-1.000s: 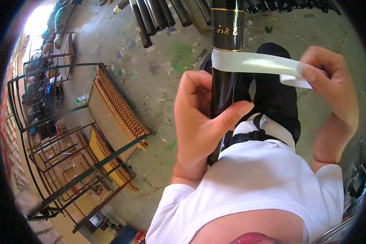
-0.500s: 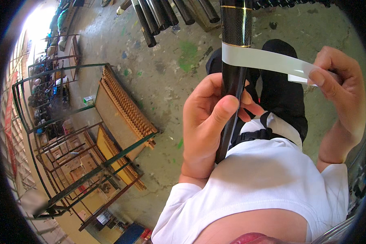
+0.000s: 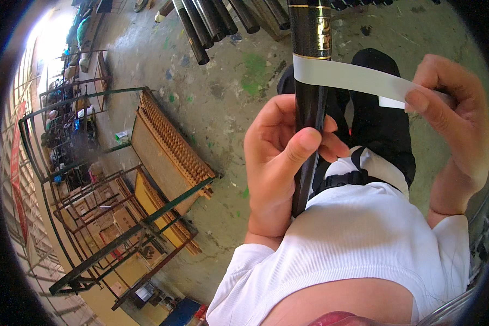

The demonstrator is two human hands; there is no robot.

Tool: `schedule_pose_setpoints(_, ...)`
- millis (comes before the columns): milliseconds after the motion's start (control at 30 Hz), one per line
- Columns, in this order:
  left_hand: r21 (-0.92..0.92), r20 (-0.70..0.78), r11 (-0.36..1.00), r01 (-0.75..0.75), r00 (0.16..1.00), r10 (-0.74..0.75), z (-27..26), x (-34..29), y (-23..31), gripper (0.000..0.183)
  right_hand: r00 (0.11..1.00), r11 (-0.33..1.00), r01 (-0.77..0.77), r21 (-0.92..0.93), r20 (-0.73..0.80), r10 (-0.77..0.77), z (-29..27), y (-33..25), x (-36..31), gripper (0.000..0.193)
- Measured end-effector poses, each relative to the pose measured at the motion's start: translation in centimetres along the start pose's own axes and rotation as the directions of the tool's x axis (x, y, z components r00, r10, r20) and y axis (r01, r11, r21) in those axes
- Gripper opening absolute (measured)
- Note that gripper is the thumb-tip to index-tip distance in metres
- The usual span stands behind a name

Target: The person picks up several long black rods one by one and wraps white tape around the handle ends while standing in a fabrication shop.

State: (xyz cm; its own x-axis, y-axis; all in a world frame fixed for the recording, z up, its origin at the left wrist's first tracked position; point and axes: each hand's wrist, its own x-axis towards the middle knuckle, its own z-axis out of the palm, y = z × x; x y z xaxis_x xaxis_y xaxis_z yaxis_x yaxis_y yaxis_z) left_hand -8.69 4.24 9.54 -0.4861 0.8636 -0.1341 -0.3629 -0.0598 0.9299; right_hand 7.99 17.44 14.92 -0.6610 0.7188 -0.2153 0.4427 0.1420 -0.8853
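Observation:
A glossy black tube with gold bands and gold lettering runs from the top of the view down to my waist. My left hand is wrapped round its lower part, thumb across the front. A strip of whitish tape is stuck to the tube just below a gold band and stretches taut to the right. My right hand pinches the far end of that strip between thumb and fingers. Whatever else sits in the right palm, perhaps the rest of the tape, is mostly hidden by the fingers.
Several black tubes lie side by side at the top. To the left stands a metal-framed rack with wooden ridged boards and cardboard boxes. The concrete floor is paint-stained. My legs are below the tape.
The tube has turned slightly, so more gold lettering shows. Its upper part and the tape have shifted a little left. My right hand keeps its pinch and has moved slightly left and up.

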Motion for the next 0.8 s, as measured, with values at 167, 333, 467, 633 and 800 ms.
schedule_pose_setpoints(167,-0.051,0.075,0.998,0.042,0.996,-0.038,-0.3,0.0,0.2,0.063,0.999,0.996,0.017,-0.092,-0.028,-0.020,-0.1,0.5,0.4,0.028)
schedule_pose_setpoints(333,-0.079,0.194,0.994,0.075,0.979,-0.059,-1.6,0.3,0.1,0.050,0.993,0.991,0.059,-0.120,-0.091,-0.070,0.6,0.8,-0.1,0.028)
schedule_pose_setpoints(467,-0.061,0.052,0.996,0.062,0.997,-0.058,-0.3,-0.1,0.3,0.054,0.997,0.989,0.075,-0.130,0.033,-0.071,-0.1,0.3,0.3,0.028)
schedule_pose_setpoints(633,-0.133,0.144,0.986,0.098,0.986,-0.078,-0.5,-0.6,0.7,0.050,0.989,0.986,0.150,-0.068,0.004,-0.150,0.7,0.1,0.9,0.028)
schedule_pose_setpoints(800,-0.242,0.175,0.953,0.184,0.974,-0.144,-0.6,-0.3,1.2,0.051,0.982,0.982,0.190,0.000,-0.023,-0.190,1.4,0.4,1.1,0.027)
